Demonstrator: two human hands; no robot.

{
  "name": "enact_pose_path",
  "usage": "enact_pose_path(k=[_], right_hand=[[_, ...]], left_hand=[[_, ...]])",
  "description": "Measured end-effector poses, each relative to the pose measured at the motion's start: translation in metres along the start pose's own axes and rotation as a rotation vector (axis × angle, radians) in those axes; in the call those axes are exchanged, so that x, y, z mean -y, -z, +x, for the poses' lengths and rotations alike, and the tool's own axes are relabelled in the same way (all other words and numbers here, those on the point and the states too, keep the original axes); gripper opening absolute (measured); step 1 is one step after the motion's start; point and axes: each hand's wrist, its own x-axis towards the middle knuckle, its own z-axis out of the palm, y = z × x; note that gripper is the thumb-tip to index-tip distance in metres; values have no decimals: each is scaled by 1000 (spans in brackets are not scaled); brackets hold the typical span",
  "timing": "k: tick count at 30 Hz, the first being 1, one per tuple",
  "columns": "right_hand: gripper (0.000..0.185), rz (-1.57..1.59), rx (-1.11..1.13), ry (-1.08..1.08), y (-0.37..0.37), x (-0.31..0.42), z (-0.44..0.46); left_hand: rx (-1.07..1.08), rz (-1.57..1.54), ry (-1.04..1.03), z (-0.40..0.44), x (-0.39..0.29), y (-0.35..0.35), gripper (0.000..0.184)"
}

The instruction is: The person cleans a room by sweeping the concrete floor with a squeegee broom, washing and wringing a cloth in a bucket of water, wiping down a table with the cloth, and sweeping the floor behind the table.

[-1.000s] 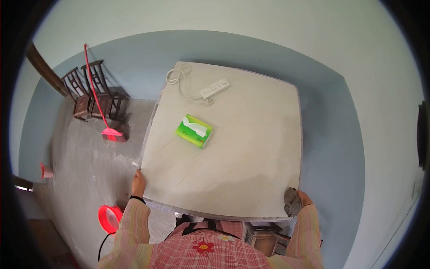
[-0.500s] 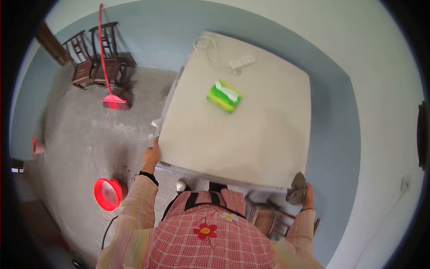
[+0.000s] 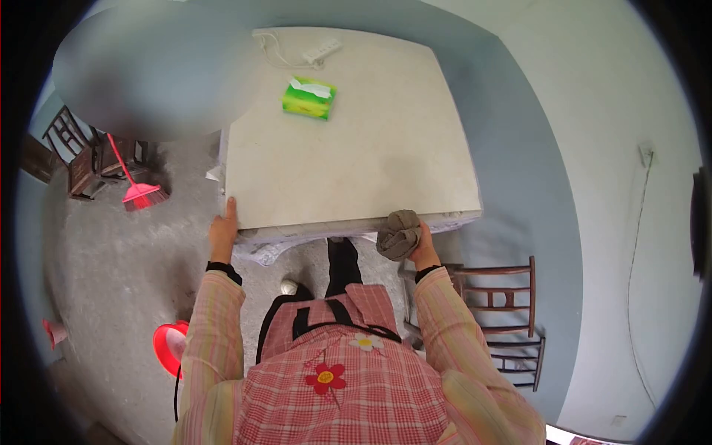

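My left hand (image 3: 224, 231) grips the near left corner of the cream-topped table (image 3: 356, 170), thumb along the edge and the other fingers partly hidden. In my right hand (image 3: 426, 248) is a bunched grey-brown cloth (image 3: 399, 236), held against the table's front edge right of the middle. Below that edge hangs a pale patterned tablecloth (image 3: 271, 251). A green and yellow tissue pack (image 3: 309, 99) lies on the far left part of the tabletop, with a white power strip (image 3: 322, 51) and its coiled cord behind it.
Wooden chairs (image 3: 504, 299) stand close at my right, more chairs (image 3: 74, 152) at the far left beside a red broom (image 3: 142, 194). A red bucket (image 3: 169, 347) is on the floor by my left arm. A blurred patch covers the upper left.
My right hand, with the cloth, has moved left along the front edge from the near right corner. My left hand stays at the left corner. The camera view has shifted.
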Motion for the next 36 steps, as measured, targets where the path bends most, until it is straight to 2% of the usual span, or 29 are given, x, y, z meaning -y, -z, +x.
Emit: enact_pose_path(k=[3, 7, 9, 14, 15, 17, 19, 21, 23, 24, 26, 27, 28, 32, 34, 35, 36], right_hand=[[31, 58, 73, 94, -25, -2, 2], [32, 59, 129, 71, -16, 6, 21], [31, 54, 28, 98, -14, 7, 20], [31, -33, 54, 60, 10, 29, 29], [31, -60, 95, 41, 19, 26, 39], [33, -122, -66, -61, -2, 21, 25], [33, -124, 256, -177, -12, 23, 23], [31, -132, 100, -179, 7, 20, 44], [33, -323, -2, -243, -26, 21, 2], [33, -358, 22, -277, -28, 27, 1], [38, -1701, 638, 217, -26, 38, -2], [38, -1720, 672, 201, -36, 39, 1], [38, -1568, 652, 126, -45, 40, 4], [39, -955, 482, -104, -101, 30, 6], [40, -666, 403, -201, -172, 0, -9], [41, -529, 369, -261, -224, -29, -23], [41, -527, 426, -275, -253, -56, -25]], left_hand=[[-30, -12, 21, -3, 1, -3, 103], [-20, -50, 43, -20, -2, -2, 100], [-21, -70, 65, -33, 3, -9, 97], [4, -48, 176, -53, -9, -5, 92], [8, -49, 199, -53, -3, -7, 91], [33, -91, 200, -46, 1, -6, 88], [60, -78, 228, -44, 2, -10, 88], [85, -93, 245, -45, 2, -10, 89], [77, -162, 281, -50, 8, -9, 91], [35, -159, 267, -51, 9, -12, 86], [-19, -170, 300, -64, 18, -15, 82], [-185, -152, 240, -72, 20, -17, 75], [-345, -124, 173, -79, 22, -17, 69], [-471, -229, 117, -96, 48, -3, 56], [-238, -349, 165, -96, 77, 19, 52], [-245, -362, 150, -92, 92, 32, 52], [1, -532, 171, -88, 108, 47, 51]])
